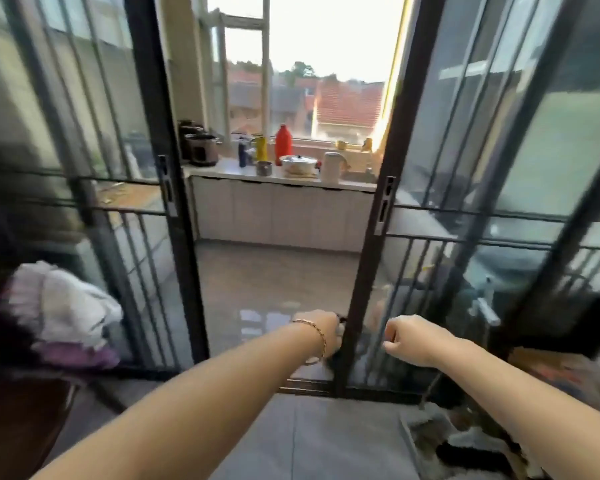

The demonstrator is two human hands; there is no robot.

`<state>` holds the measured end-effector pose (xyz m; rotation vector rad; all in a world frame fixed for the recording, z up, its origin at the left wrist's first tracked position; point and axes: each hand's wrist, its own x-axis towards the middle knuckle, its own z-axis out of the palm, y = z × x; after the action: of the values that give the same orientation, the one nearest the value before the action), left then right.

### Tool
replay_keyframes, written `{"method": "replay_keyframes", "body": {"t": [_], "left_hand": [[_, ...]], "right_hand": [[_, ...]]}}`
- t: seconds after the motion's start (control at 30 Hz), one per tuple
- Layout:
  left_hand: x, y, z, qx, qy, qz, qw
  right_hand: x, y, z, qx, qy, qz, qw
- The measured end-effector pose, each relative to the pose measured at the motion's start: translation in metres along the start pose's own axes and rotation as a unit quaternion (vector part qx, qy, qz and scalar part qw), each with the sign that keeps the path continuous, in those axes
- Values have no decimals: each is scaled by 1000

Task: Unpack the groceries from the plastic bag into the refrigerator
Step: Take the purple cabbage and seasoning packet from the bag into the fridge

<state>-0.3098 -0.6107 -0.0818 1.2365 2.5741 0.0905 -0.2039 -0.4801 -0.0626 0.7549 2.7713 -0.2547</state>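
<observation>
Past a left door (pixel 153 140) and a right door (pixel 390 157), both black with glass, was a kitchen with a white counter (pixel 229 170) under a bright window (pixel 326 46); on the counter stood a red bottle (pixel 283 143), a pot (pixel 298 162) with a lid and a white jug (pixel 331 167). Both arms reached out low; the left hand (pixel 321 336) (a thin bracelet (pixel 317 331) on its wrist) was curled at the right door's edge, but I could not tell if it gripped; the right hand (pixel 407 339) was clenched nearby, nothing showing inside; I could not tell where the plastic bag was.
</observation>
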Motion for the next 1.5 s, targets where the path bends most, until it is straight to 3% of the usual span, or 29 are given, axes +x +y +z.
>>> {"method": "replay_keyframes", "body": {"t": [0.17, 0.4, 0.6, 0.8, 1.1, 1.17, 1.33, 1.5], "left_hand": [[-110, -111, 36, -59, 24, -267, 961], [-343, -198, 74, -117, 71, -531, 836], [-537, -246, 96, -122, 128, -670, 721], [-699, -308, 110, -120, 153, -738, 646], [-845, -428, 111, -50, 202, -749, 629], [-860, -460, 116, -26, 199, -742, 639], [-879, -541, 118, 10, 174, -749, 639], [-889, -614, 115, -48, 63, -762, 642]], "right_hand": [[18, -135, 36, -90, -45, -241, 965], [-75, -338, 99, -184, -86, -480, 853], [-185, -482, 155, -157, -107, -608, 771], [-274, -629, 191, -175, -106, -655, 728], [-345, -813, 218, -92, -52, -682, 724], [-354, -850, 229, -81, -48, -716, 692], [-378, -953, 253, -151, -17, -816, 558], [-380, -1046, 284, -307, -77, -796, 517]]}}
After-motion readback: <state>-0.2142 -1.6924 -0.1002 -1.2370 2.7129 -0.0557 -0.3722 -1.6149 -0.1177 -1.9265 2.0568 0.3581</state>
